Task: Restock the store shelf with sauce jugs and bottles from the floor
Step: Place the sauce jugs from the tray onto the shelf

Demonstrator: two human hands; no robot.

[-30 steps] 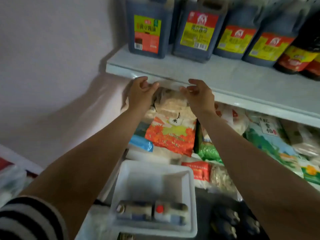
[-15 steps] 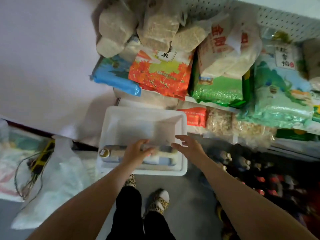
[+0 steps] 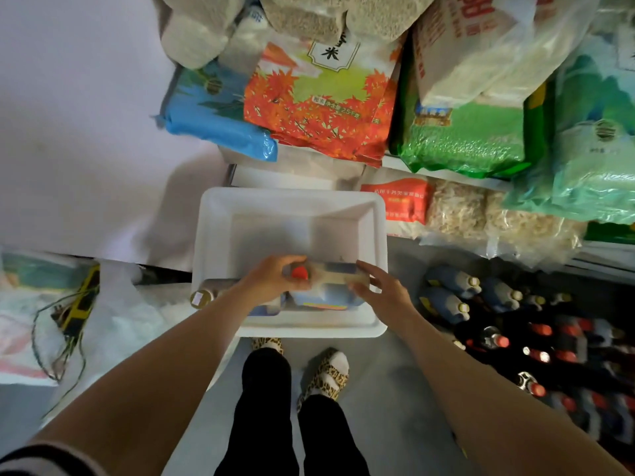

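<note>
Your left hand (image 3: 271,280) grips the red-capped jug (image 3: 326,274) by its neck while your right hand (image 3: 381,293) only touches its far end with loose fingers, so it could tip back into the white bin (image 3: 213,235).

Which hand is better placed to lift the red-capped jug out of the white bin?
Left. The left hand already curls around the red-capped jug at its cap end inside the white bin; the right hand only touches its far end with straight fingers.
</note>
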